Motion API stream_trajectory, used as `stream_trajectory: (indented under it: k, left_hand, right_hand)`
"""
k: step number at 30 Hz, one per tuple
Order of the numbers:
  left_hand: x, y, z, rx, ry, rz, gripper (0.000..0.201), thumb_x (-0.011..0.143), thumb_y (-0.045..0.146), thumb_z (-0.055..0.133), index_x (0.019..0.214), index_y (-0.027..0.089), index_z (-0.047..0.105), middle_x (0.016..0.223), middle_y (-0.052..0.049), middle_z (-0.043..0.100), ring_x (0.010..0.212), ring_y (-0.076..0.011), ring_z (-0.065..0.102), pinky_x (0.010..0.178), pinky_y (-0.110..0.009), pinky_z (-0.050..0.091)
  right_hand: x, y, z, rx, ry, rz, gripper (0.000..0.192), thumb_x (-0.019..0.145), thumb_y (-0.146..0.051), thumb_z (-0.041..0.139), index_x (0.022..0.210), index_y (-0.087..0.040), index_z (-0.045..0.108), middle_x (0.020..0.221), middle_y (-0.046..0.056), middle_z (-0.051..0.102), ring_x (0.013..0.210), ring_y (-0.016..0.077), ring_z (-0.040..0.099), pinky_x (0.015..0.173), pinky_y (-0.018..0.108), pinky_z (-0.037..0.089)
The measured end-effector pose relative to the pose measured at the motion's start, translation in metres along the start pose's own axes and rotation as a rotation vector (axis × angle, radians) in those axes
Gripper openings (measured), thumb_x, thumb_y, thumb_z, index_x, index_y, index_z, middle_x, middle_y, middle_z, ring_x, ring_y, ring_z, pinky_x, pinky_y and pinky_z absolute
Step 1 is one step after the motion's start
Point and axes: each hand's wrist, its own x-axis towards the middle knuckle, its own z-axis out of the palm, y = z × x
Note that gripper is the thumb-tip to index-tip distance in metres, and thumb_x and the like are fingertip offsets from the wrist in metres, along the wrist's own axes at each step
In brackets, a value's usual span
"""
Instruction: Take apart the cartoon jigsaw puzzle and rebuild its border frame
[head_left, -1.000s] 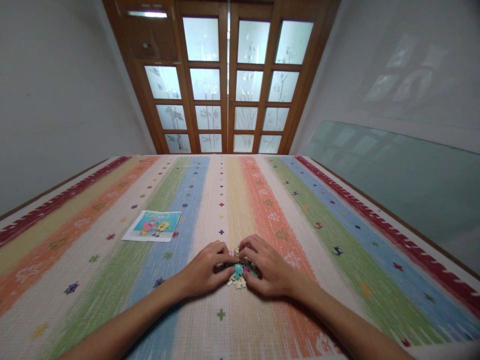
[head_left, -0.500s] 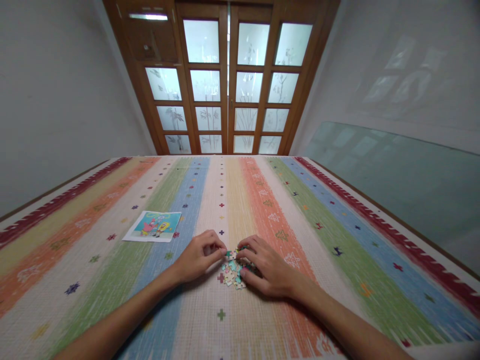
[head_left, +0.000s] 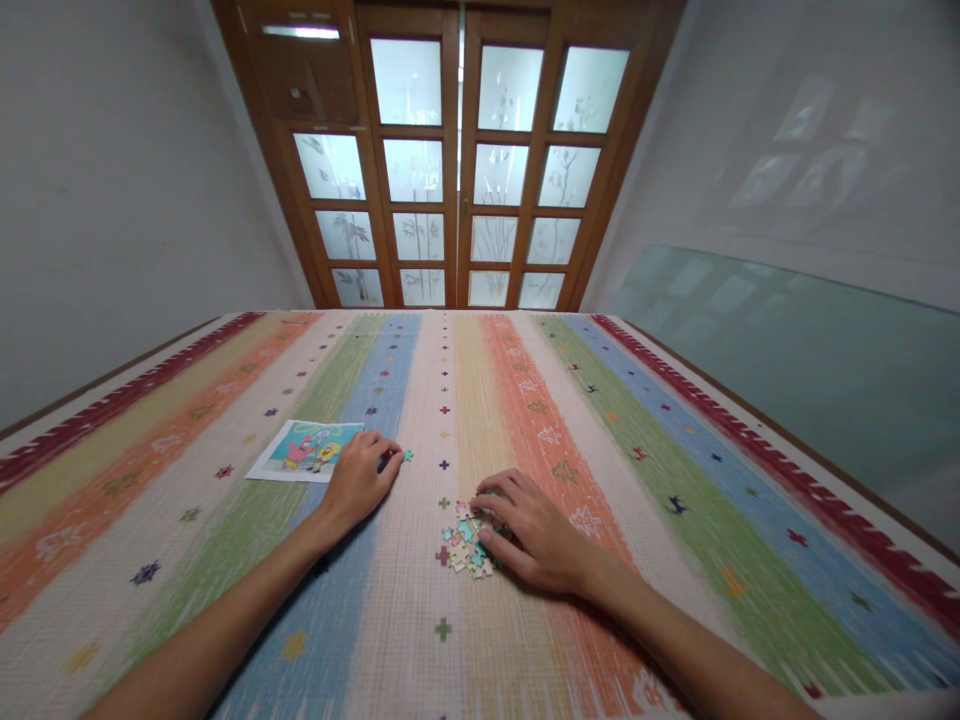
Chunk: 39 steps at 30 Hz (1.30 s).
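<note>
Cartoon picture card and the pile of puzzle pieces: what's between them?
In the head view, the left hand and one small teal puzzle piece lie between the cartoon picture card and the pile.

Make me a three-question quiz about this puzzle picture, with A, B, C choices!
1. Where does the picture card lie?
A. Beside the left hand
B. Under the right hand
C. Against the door

2. What colour is the single puzzle piece by the left fingertips?
A. Red
B. Teal
C. Black

3. How are the pile of pieces lying?
A. Joined into a picture
B. Loose in a heap
C. Boxed

Answers: 1 A, the card touches that hand's far side; 2 B, it looks teal; 3 B, they lie jumbled.
</note>
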Motion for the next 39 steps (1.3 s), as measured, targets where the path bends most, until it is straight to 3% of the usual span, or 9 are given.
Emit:
stream_trajectory:
  k: [3, 6, 12, 17, 29, 39]
  left_hand:
    - [-0.001, 0.001, 0.001, 0.056, 0.022, 0.017, 0.020, 0.095, 0.027, 0.055, 0.084, 0.019, 0.070, 0.083, -0.008, 0.064, 0.085, -0.0275, 0.057, 0.082, -0.043, 0.048]
    - [-0.004, 0.010, 0.000, -0.020, 0.022, 0.080, 0.019, 0.096, 0.026, 0.053, 0.088, 0.019, 0.070, 0.085, -0.007, 0.063, 0.086, -0.0257, 0.058, 0.084, -0.041, 0.048]
    - [-0.017, 0.047, 0.001, -0.246, -0.168, 0.266, 0.018, 0.099, 0.027, 0.054, 0.101, 0.019, 0.071, 0.091, -0.006, 0.063, 0.089, -0.0216, 0.059, 0.083, -0.037, 0.048]
    - [-0.025, 0.066, 0.004, -0.307, -0.279, 0.326, 0.020, 0.100, 0.025, 0.056, 0.110, 0.022, 0.073, 0.093, -0.007, 0.062, 0.091, -0.0221, 0.058, 0.081, -0.037, 0.048]
    - [-0.025, 0.066, 0.004, -0.317, -0.296, 0.272, 0.014, 0.098, 0.022, 0.054, 0.091, 0.019, 0.066, 0.092, -0.006, 0.063, 0.089, -0.0217, 0.056, 0.082, -0.037, 0.046]
    - [-0.026, 0.065, 0.005, -0.326, -0.300, 0.270, 0.016, 0.099, 0.021, 0.053, 0.094, 0.019, 0.068, 0.094, -0.006, 0.064, 0.091, -0.0218, 0.057, 0.083, -0.037, 0.046]
  right_hand:
    - [-0.001, 0.001, 0.001, -0.011, -0.002, 0.027, 0.021, 0.101, -0.028, 0.052, 0.118, -0.017, 0.060, 0.115, 0.013, 0.063, 0.107, 0.0273, 0.054, 0.095, 0.048, 0.048]
    - [-0.001, 0.001, 0.001, -0.014, 0.000, 0.031, 0.022, 0.101, -0.028, 0.052, 0.118, -0.017, 0.060, 0.115, 0.013, 0.063, 0.108, 0.0274, 0.054, 0.095, 0.048, 0.048]
    - [0.001, -0.002, 0.000, -0.034, -0.015, 0.020, 0.023, 0.100, -0.028, 0.053, 0.118, -0.017, 0.064, 0.116, 0.013, 0.063, 0.108, 0.0279, 0.053, 0.095, 0.049, 0.048]
    - [0.001, -0.003, -0.003, -0.034, -0.029, 0.006, 0.019, 0.101, -0.027, 0.054, 0.113, -0.019, 0.067, 0.116, 0.013, 0.062, 0.109, 0.0276, 0.052, 0.096, 0.049, 0.047]
    - [0.000, 0.001, 0.000, -0.036, 0.005, -0.009, 0.012, 0.098, -0.024, 0.055, 0.095, -0.018, 0.064, 0.107, 0.012, 0.061, 0.102, 0.0260, 0.053, 0.091, 0.045, 0.048]
    - [0.001, 0.003, 0.003, -0.084, 0.059, -0.044, 0.016, 0.099, -0.018, 0.050, 0.094, -0.018, 0.065, 0.105, 0.012, 0.062, 0.099, 0.0252, 0.054, 0.087, 0.043, 0.049]
